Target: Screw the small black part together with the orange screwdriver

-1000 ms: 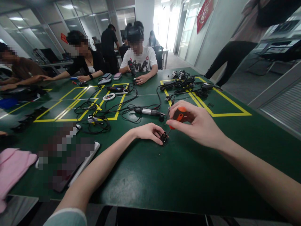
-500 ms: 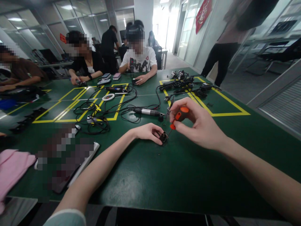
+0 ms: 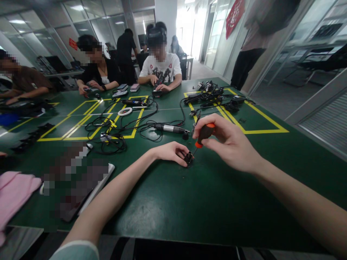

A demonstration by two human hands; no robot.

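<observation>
My left hand (image 3: 173, 152) is closed on a small black part (image 3: 189, 157) with a round collar on top, pressed against the green table (image 3: 162, 202). Between the fingers and thumb of my right hand (image 3: 226, 141) is the orange and black handle of a screwdriver (image 3: 205, 135). Its thin shaft slants down to the left, and the tip meets the right side of the black part; the exact contact point is too small to make out. Just beyond my hands lies a black and silver electric screwdriver (image 3: 169, 129), with a small black round piece (image 3: 185, 135) by its nose.
Tangled black cables (image 3: 114, 144) lie at the left, and a heap of cables and tools (image 3: 208, 94) at the back right. Phone-like devices (image 3: 89, 187) and a pink cloth (image 3: 16, 195) are near the front left. Across the table a co-worker (image 3: 161, 68) handles a power drill.
My right hand has turned the screwdriver handle and dropped slightly. My left hand and the black part have stayed put. Across the table, the co-worker's drill has tilted down.
</observation>
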